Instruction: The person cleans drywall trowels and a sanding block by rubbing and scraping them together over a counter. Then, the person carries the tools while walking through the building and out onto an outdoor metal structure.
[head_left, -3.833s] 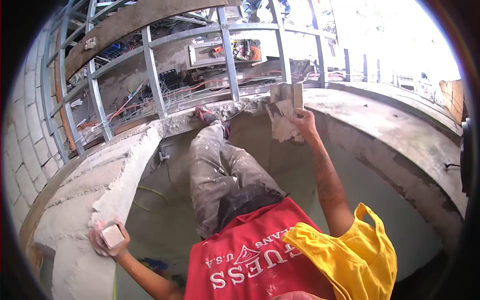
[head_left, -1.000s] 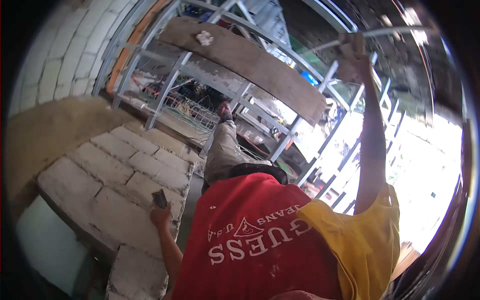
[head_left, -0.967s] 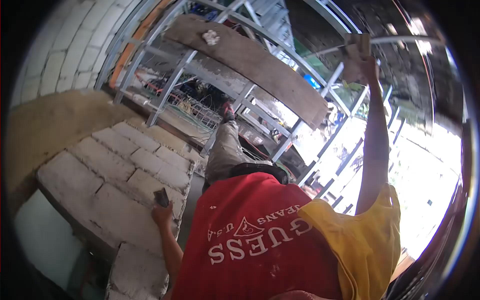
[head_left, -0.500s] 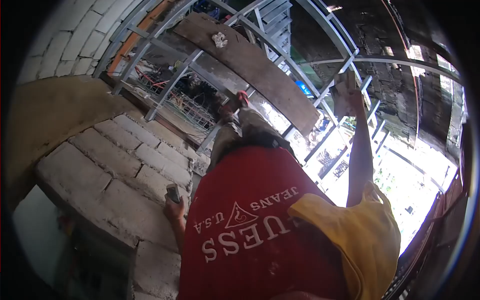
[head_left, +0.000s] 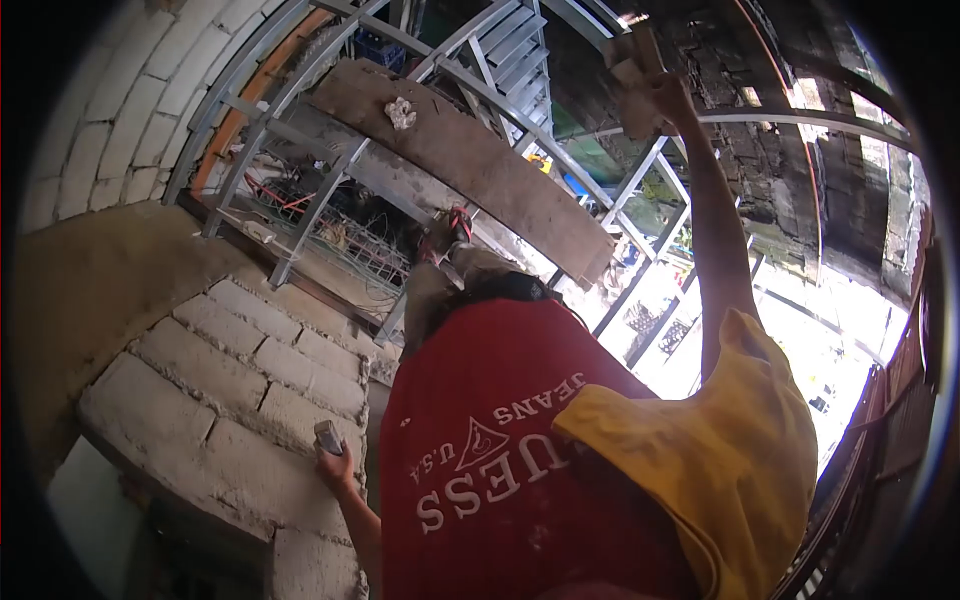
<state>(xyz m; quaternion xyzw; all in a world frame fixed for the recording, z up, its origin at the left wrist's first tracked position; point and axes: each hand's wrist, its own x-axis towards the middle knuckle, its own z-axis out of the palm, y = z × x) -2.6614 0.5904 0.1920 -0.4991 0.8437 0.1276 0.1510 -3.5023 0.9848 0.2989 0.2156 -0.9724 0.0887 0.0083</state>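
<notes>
My left hand (head_left: 336, 468) is closed around a small grey rectangular block (head_left: 327, 437) with a paler top edge; its exact kind is not clear. It is held in front of a wall of pale blocks (head_left: 230, 395). My right hand (head_left: 672, 97), at the end of an outstretched arm with a yellow sleeve (head_left: 700, 430), grips a flat greyish-brown board-like tool (head_left: 636, 92) with a raised bar on it. That tool appears against the dark blockwork, and its far edge is hard to make out.
My feet (head_left: 455, 228) stand by a brown plank (head_left: 470, 160) laid across a grey metal frame (head_left: 325, 200), with a crumpled white lump (head_left: 400, 113) on the plank. Wires and mesh (head_left: 340, 235) lie below the frame. A metal staircase (head_left: 520, 60) rises beyond. Bright daylight enters at right.
My right hand has moved up and slightly left in view with the board-like tool. My left hand, still holding the small block, sits slightly lower and further left. The whole view has shifted slightly.
</notes>
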